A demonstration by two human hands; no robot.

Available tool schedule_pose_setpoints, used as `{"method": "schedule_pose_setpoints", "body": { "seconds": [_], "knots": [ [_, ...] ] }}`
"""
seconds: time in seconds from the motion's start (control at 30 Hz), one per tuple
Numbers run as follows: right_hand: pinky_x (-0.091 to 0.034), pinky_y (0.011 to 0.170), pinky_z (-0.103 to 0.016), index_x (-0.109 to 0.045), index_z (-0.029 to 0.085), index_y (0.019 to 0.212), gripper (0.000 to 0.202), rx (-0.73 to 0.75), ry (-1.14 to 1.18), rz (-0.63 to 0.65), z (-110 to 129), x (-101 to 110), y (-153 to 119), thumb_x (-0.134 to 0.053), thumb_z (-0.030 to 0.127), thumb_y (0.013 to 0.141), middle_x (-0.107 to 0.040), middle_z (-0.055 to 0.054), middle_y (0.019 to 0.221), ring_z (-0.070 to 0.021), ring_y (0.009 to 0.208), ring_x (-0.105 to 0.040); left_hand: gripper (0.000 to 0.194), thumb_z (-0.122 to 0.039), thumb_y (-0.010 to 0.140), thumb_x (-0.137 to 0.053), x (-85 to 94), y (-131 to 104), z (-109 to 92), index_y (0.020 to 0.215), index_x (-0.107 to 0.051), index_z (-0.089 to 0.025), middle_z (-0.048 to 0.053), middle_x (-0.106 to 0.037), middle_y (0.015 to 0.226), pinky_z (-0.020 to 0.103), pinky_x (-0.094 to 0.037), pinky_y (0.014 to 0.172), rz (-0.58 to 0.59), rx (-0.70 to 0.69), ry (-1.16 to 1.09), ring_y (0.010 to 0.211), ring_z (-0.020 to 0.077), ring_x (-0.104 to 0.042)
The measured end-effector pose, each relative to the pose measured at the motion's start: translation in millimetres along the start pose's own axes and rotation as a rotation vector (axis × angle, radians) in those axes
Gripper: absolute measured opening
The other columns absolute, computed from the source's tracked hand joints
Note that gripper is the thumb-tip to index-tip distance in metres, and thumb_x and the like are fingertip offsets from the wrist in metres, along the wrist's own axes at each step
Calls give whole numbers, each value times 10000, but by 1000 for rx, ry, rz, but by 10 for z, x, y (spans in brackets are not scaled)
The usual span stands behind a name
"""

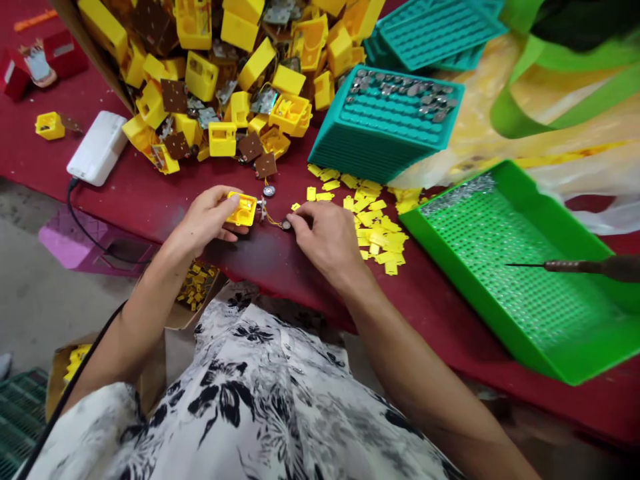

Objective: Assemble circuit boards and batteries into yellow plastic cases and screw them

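Observation:
My left hand (213, 215) grips a small yellow plastic housing (243, 211), its hollow side facing up. Thin wires run out of the housing to a little circuit board (262, 208), a round speaker-like disc (269, 191) and a brown square panel (265, 165) behind it. Between the thumb and fingers of my right hand (323, 233) is a small round metal disc (285, 225), joined by wires to the same housing. Loose yellow flat covers (377, 230) lie just right of that hand.
A big heap of yellow housings (200, 73) fills the back. Teal stacked trays (385, 127) carry button cells (400, 87). At right stands a green tray (530, 267) with small screws, a screwdriver (575, 266) above it. A white power bank (97, 148) with cable lies left.

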State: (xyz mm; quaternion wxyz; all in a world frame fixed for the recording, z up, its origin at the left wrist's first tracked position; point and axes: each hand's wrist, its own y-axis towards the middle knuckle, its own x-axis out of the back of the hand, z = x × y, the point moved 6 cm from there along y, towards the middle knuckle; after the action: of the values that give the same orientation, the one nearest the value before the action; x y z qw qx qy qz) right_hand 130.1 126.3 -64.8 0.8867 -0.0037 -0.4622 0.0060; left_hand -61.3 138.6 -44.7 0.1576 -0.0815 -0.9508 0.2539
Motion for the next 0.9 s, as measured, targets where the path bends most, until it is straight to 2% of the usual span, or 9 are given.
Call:
{"method": "schedule_pose_setpoints", "body": {
  "seconds": [0.07,0.2,0.3,0.43,0.6,0.73,0.8,0.9],
  "knots": [
    [-470,827,-368,-755,128,887,158,32,-8,-50,2,27,14,-611,193,888,-726,-117,910,-243,878,-649,246,-297,986,-489,-39,30,-3,1169,-593,-169,67,-720,1021,172,-523,517,13,18,-65,619,93,-675],
    [-484,855,-355,-760,145,949,179,187,57,-108,-1,37,-77,-592,135,889,-714,-102,931,-221,911,-641,337,-424,1016,-429,-22,90,11,1116,-628,-171,77,-733,959,189,-513,484,-15,4,-120,615,119,-684],
    [-485,803,-350,-767,174,996,201,251,56,-97,-27,20,-135,-591,148,901,-690,-95,915,-211,870,-615,334,-430,1012,-440,-2,109,24,1096,-642,-178,80,-750,938,195,-512,489,-26,2,-126,624,129,-694],
    [-471,768,-348,-774,188,956,174,283,15,-43,-27,4,-128,-606,169,914,-664,-90,887,-201,835,-585,312,-417,987,-508,-20,89,48,1097,-657,-167,90,-764,920,211,-537,521,17,51,-173,657,146,-712],
    [-465,737,-355,-761,161,900,186,312,-73,-5,1,-33,-102,-578,179,928,-647,-106,860,-211,810,-578,254,-346,933,-602,-71,22,105,1003,-708,-126,116,-771,931,282,-611,683,117,111,-349,750,166,-725],
    [-461,718,-366,-750,135,868,168,323,-141,-10,20,-29,-84,-591,169,909,-663,-125,851,-234,807,-601,194,-247,908,-587,-157,-91,191,989,-720,-131,119,-776,1017,330,-608,874,187,215,-548,935,192,-742],
    [-483,752,-375,-754,132,884,142,309,-92,-74,33,70,-61,-615,161,892,-693,-126,863,-243,832,-631,215,-228,923,-542,-242,-173,217,1016,-709,-129,123,-771,1053,341,-586,950,225,250,-687,1007,203,-741],
    [-514,816,-388,-759,175,895,129,225,89,-219,20,307,-43,-635,209,893,-732,-97,910,-230,858,-664,281,-290,962,-484,-417,-307,221,1060,-686,-121,148,-751,1129,347,-545,1033,305,240,-890,1099,225,-725]
  ]
}}
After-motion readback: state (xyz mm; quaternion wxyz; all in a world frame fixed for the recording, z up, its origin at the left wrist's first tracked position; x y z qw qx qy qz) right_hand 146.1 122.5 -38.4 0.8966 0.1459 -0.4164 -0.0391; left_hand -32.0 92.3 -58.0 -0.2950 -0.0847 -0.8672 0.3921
